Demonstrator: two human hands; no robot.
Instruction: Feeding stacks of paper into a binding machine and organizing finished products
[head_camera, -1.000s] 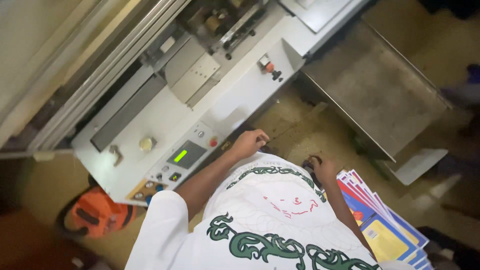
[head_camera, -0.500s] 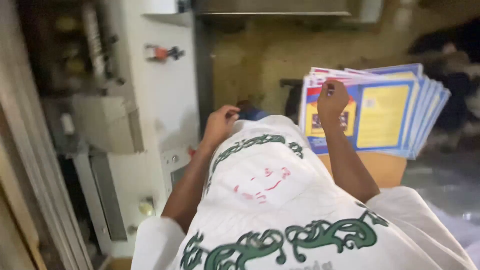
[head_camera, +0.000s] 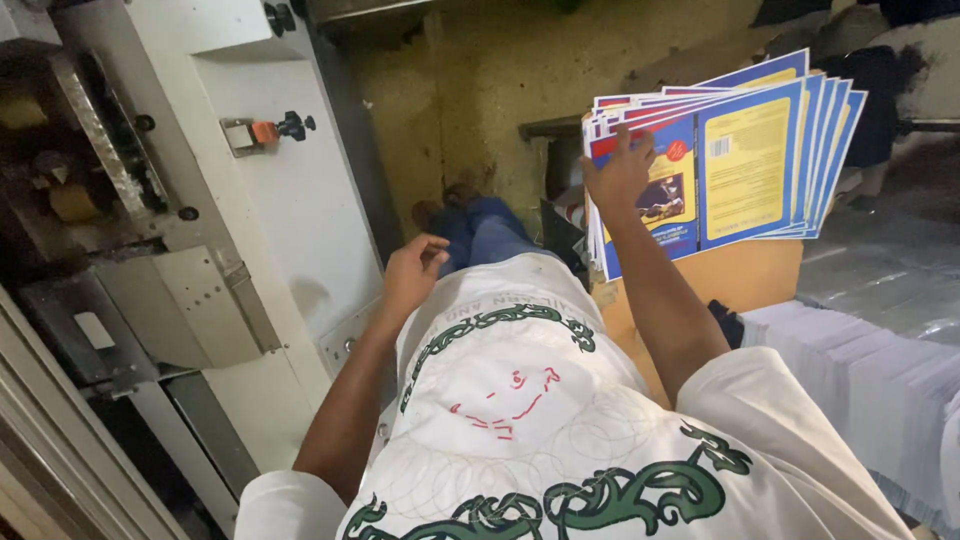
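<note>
Gripping fanned covers (head_camera: 745, 150) with right hand (head_camera: 620, 172), best pinching firmly near the spine; left hand (head_camera: 408, 272) hanging loosely curled, holding nothing, beside machine (head_camera: 300, 210).

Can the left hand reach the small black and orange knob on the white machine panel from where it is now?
Probably yes. The left hand is empty and hangs beside the white machine panel, and nothing stands between it and the black and orange knob higher up.

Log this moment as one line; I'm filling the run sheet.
right hand: grip on fanned blue-and-yellow printed covers | left hand: free, near white machine | white paper stacks at right
</note>
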